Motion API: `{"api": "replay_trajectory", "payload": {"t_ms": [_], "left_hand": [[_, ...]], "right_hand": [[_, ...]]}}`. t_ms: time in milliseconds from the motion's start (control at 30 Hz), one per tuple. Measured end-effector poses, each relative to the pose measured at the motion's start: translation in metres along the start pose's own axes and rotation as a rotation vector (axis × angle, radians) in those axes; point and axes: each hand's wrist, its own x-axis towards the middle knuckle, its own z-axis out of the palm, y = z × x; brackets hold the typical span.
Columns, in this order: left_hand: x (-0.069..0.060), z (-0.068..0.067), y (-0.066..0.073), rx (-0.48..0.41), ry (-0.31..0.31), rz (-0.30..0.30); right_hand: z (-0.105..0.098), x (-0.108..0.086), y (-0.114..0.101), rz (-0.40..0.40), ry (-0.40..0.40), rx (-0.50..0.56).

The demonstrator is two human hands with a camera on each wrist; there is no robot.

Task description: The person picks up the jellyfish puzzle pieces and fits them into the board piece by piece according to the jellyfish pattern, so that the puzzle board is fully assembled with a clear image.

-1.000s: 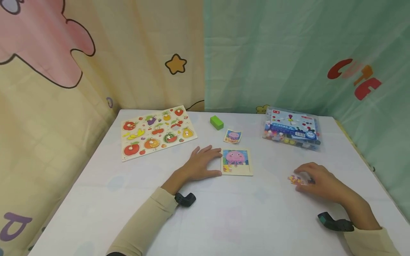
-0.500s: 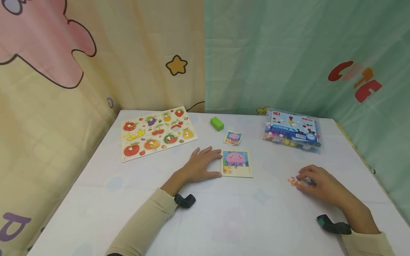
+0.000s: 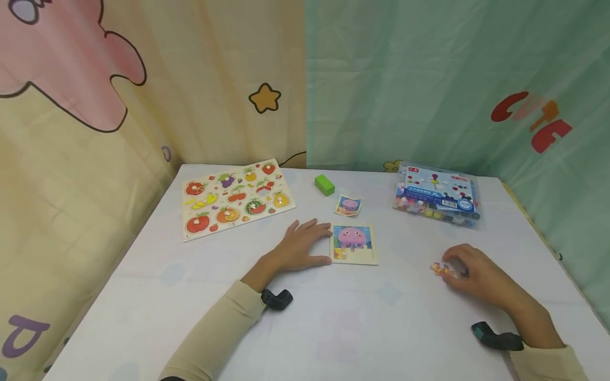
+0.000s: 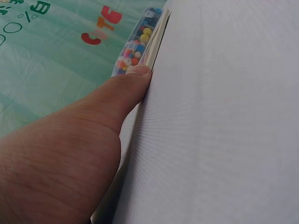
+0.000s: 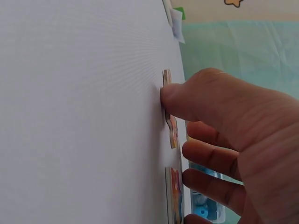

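Note:
A small jigsaw tray [image 3: 374, 254] with a pink octopus picture lies mid-table; its lower strip shows bare board. My left hand [image 3: 297, 248] rests at its left side, thumb and fingertips against the edge, fingers spread. In the left wrist view, the thumb [image 4: 133, 77] touches the tray's edge. To the right, my right hand [image 3: 476, 270] pinches a colourful puzzle piece [image 3: 437, 269] close to the tabletop. The right wrist view shows the thumb on that piece's edge; the opposing fingertip is hidden. A second loose piece [image 5: 174, 196] lies near the other fingers.
Behind the tray lie a curled octopus picture card [image 3: 348, 205] and a green block [image 3: 324, 184]. A fruit puzzle board [image 3: 238, 199] is at the back left. A clear box of coloured beads [image 3: 437, 194] stands at the back right, before the curtain [image 3: 405, 79].
The right hand's thumb and index finger have shifted slightly about the puzzle piece, which stays nearly in place. My left hand keeps its position at the tray. The head view has shifted slightly.

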Motion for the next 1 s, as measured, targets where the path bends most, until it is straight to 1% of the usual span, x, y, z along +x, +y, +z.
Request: {"api": "replay_trajectory", "payload": {"t_ms": [167, 267, 467, 600, 700, 800, 900, 1000], "left_hand": [[-0.001, 0.000, 0.001, -0.012, -0.006, -0.008], [-0.002, -0.001, 0.001, -0.015, -0.006, -0.008], [-0.001, -0.001, 0.002, -0.011, -0.002, -0.004], [-0.002, -0.002, 0.002, -0.014, 0.002, -0.001], [-0.002, -0.003, 0.002, -0.016, 0.005, -0.002], [-0.002, -0.002, 0.002, -0.011, 0.003, -0.003], [-0.002, -0.001, 0.002, -0.008, -0.001, -0.002], [-0.001, -0.002, 0.002, -0.007, -0.001, 0.003]], "right_hand": [[-0.005, -0.002, -0.002, 0.099, -0.056, -0.012], [-0.006, -0.002, -0.002, 0.121, -0.074, -0.025], [-0.005, -0.001, 0.000, 0.108, -0.068, -0.041], [-0.003, 0.006, -0.001, 0.059, -0.066, -0.052], [-0.001, 0.017, -0.007, 0.012, -0.072, -0.043], [0.004, 0.033, -0.017, -0.016, -0.093, -0.018], [0.011, 0.054, -0.031, -0.017, -0.139, 0.013], [0.022, 0.077, -0.046, -0.027, -0.190, 0.028]]}}
